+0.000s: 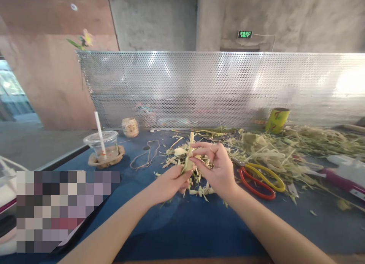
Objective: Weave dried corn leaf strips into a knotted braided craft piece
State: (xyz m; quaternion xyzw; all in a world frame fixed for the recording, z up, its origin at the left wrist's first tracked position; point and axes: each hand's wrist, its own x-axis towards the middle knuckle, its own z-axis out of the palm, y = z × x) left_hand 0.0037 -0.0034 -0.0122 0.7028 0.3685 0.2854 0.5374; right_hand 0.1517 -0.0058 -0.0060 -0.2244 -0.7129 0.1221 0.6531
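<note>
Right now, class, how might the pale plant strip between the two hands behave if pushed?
The strip is probably fairly stiff, since it stands up above the left hand. It looks thin, so likely light. It may tear easily, judging by the shredded scraps around.

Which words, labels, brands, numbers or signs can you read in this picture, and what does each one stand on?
"安全出口": top line of the green lit sign on the concrete wall.
"EXIT": bottom line of that sign.
Too small or blurred to read: the markings on the yellow-green tube, the label on the purple-and-white tool, the round wall sticker.
</note>
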